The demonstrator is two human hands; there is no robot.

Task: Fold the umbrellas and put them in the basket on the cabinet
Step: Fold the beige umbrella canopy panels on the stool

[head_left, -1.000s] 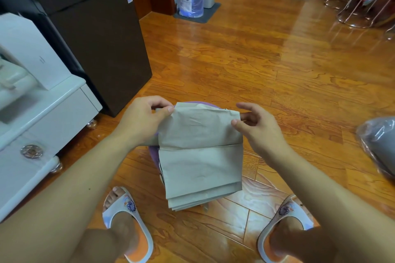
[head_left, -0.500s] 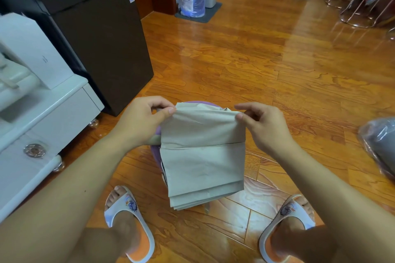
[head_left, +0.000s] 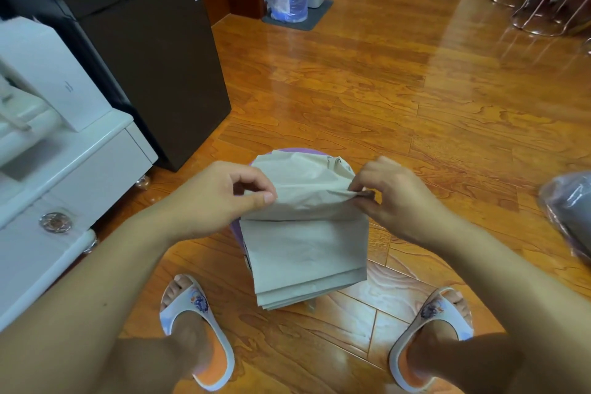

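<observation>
**Canopy panels gathered above a glossy wooden floor**

A polished orange-brown wooden plank floor point(head_left: 399, 89) fills the room, with a dark brown cabinet-like unit point(head_left: 153, 67) and a white low cabinet point(head_left: 73, 169) at the left edge. No basket can be made out in this view. A grey plastic-wrapped bundle point(head_left: 569, 217) lies at the right edge.

The beige, thin-fabric umbrella with a purple underside point(head_left: 303, 246) is held in mid-air between the feet in white-and-orange slippers point(head_left: 198, 329), well apart from the white low cabinet. Its upper edge is pinched by the left hand point(head_left: 220, 198), thumb against forefinger, and by the right hand point(head_left: 393, 198), whose fingertips are curled onto a bunched corner of cloth.

The cloth is judged light, limp and somewhat slippery; the pleats would likely slide apart if released, so the stacked edges are best taken hold of together near the top. The stiff shaft and ribs are hidden.

The flattened panels hang downward toward the floor, the long axis apparently running from the hands to the layered lower edge, tilted slightly toward the wearer.
</observation>
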